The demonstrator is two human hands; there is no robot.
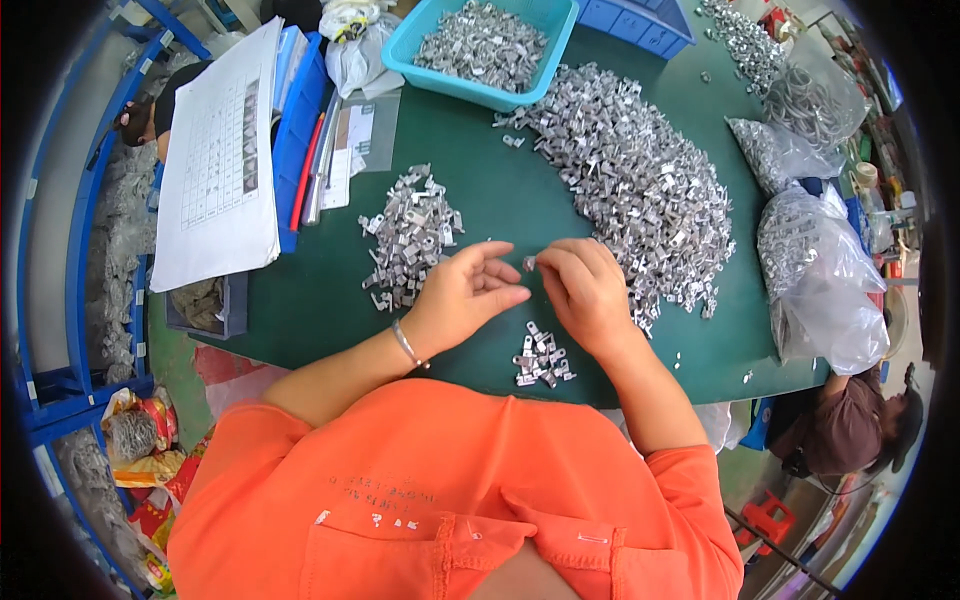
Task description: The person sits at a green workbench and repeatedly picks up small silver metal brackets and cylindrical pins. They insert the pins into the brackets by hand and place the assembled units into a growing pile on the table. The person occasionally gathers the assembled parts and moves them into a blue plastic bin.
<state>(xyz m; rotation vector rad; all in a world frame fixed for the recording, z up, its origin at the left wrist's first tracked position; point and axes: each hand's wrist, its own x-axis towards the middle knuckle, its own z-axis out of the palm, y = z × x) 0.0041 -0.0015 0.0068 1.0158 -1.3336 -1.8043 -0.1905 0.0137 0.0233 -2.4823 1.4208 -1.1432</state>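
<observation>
My right hand (585, 292) pinches a small silver metal clip (529, 264) between thumb and fingertips, above the green table. Facing it, my left hand (466, 298) has its fingers loosely curved and its thumb apart, with nothing visible between them. A bracelet circles the left wrist. Just left of that hand lies a pile of metal clips (408, 235). A much larger heap of clips (640, 180) spreads beyond and right of my right hand. Between my forearms, close to my body, sits a small cluster of clips (541, 356).
At the back stands a turquoise basket (400, 62) filled with clips, beside a blue bin (640, 28). Papers (222, 150) lean against a blue holder on the left. Plastic bags of metal parts (815, 255) line the right edge. Another person (840, 425) is at the far right.
</observation>
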